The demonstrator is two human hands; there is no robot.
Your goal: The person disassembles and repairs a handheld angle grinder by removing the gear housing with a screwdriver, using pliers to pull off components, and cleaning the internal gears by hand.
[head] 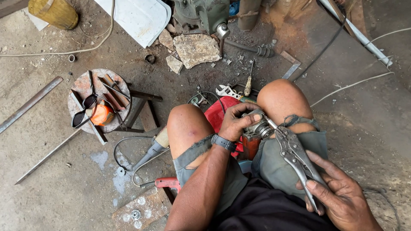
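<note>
Yellow sack [54,13] upper left; white sheet [139,17] top centre | left hand [237,122] wrapped around grey power-tool head [257,127], centre | right hand [336,192] squeezing locking pliers [295,156], lower right.

Even, diffuse daylight — no hard-edged shadows anywhere. Soft, short shadows under the round stool [92,100] and beneath the knees to its right. Exposure balanced; mild glare only on the white sheet [139,17] above and right of the stool. Focus sharp from the stool across to the frame centre. Wide-angle distortion — straight bars left of the stool bow slightly toward the edge. No motion blur.
</note>
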